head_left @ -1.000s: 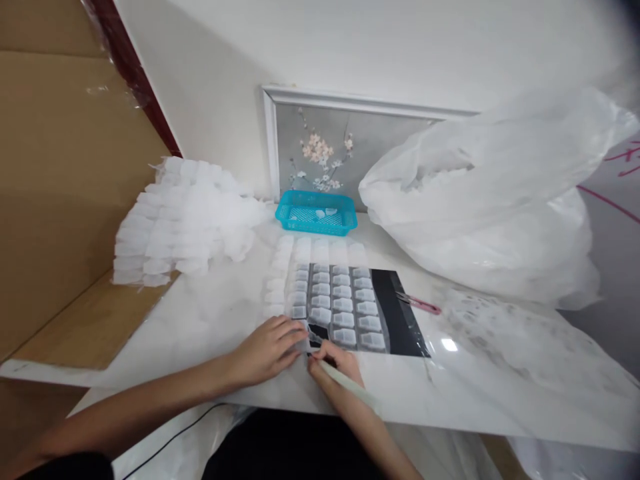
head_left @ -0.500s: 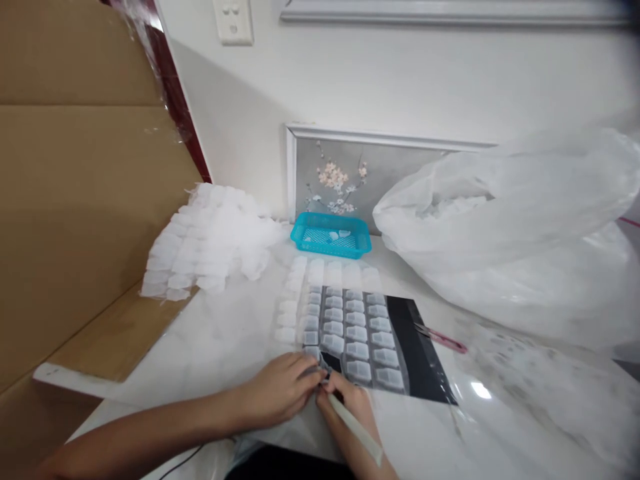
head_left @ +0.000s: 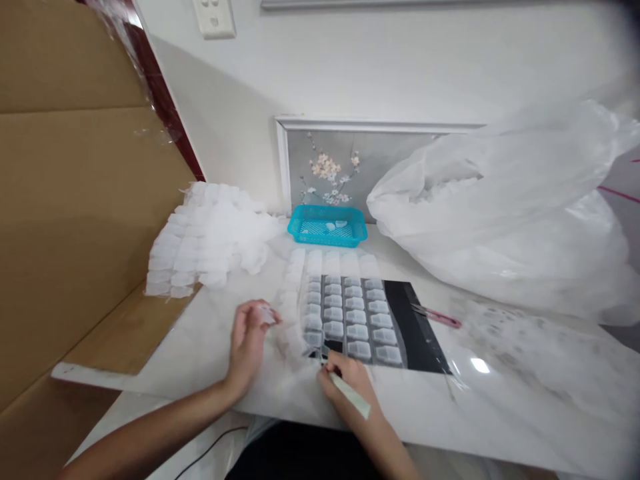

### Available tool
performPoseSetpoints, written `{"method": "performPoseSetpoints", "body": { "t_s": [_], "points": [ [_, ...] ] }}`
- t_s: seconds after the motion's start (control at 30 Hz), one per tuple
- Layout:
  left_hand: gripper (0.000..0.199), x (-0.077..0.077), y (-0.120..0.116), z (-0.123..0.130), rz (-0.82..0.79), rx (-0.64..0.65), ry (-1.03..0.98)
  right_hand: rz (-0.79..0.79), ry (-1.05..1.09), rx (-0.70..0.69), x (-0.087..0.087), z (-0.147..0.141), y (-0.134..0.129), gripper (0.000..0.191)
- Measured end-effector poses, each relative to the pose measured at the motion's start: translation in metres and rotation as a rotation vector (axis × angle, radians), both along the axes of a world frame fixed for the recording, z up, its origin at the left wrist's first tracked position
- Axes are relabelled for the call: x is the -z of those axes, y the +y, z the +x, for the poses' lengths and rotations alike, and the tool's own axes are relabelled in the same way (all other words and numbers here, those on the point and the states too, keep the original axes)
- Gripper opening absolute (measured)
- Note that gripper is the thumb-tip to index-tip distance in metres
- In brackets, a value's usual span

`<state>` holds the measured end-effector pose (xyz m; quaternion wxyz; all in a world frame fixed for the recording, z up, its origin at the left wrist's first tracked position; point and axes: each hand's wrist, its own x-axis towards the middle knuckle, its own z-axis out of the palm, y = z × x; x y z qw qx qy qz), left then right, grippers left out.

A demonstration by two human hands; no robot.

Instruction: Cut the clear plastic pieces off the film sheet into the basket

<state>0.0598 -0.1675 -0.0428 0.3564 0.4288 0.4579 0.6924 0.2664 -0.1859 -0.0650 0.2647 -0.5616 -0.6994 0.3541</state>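
My left hand (head_left: 249, 343) is raised left of the rows, fingers closed on a small translucent white piece (head_left: 267, 315). At the front edge of the black sheet (head_left: 407, 310), my right hand (head_left: 353, 383) grips a slim tool with a pale green handle (head_left: 354, 396). Its thin tip points at the sheet; the kind of tool is unclear. Rows of translucent white pieces (head_left: 356, 316) cover much of the sheet, with a bare black gap (head_left: 333, 346) just beyond my right fingers. Paler pieces (head_left: 296, 268) continue past the sheet's left and back edges.
A blue basket (head_left: 327, 238) at the wall holds a few white pieces. Back left lies a layered white pile (head_left: 210, 233) beside cardboard (head_left: 75, 200). A large plastic bag (head_left: 500, 227) stands at right. Pink-handled snips (head_left: 440, 317) rest on the sheet's right side.
My left hand has moved from beside my right hand to the left and up, carrying a white piece. My right hand stays near the sheet's front edge with the tool. The view has shifted slightly.
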Motion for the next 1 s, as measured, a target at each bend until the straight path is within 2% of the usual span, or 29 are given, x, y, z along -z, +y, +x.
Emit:
{"method": "performPoseSetpoints", "body": {
  "t_s": [0.07, 0.13, 0.27, 0.33, 0.43, 0.53, 0.77, 0.93, 1.0],
  "points": [
    [0.017, -0.007, 0.000, -0.016, 0.121, -0.040, -0.132, 0.001, 0.060, -0.006, -0.005, 0.000, -0.002, 0.021],
    [0.017, -0.007, -0.004, -0.032, 0.170, 0.078, -0.019, -0.015, 0.159, 0.003, -0.010, -0.004, -0.005, 0.021],
    [0.015, 0.004, -0.020, -0.050, 0.121, 0.471, 0.583, -0.012, 0.276, -0.079, -0.019, -0.022, -0.008, 0.019],
    [0.015, 0.010, -0.027, -0.049, 0.130, 0.567, 0.890, 0.006, 0.251, -0.138, -0.020, -0.032, -0.006, 0.016],
    [0.034, 0.015, -0.033, -0.041, 0.170, 0.497, 1.246, -0.008, 0.226, -0.180, -0.013, -0.041, -0.002, 0.015],
    [0.039, 0.017, -0.032, -0.036, 0.186, 0.410, 1.422, -0.020, 0.243, -0.202, -0.003, -0.044, 0.001, 0.014],
    [0.035, 0.021, -0.023, -0.039, 0.214, 0.423, 1.547, 0.003, 0.243, -0.216, 0.011, -0.046, 0.002, 0.013],
    [0.032, 0.022, -0.022, -0.040, 0.237, 0.456, 1.610, -0.014, 0.197, -0.226, 0.007, -0.047, 0.003, 0.015],
    [0.028, 0.023, -0.024, -0.041, 0.234, 0.466, 1.560, -0.018, 0.166, -0.248, 0.002, -0.047, 0.003, 0.014]
  ]
}}
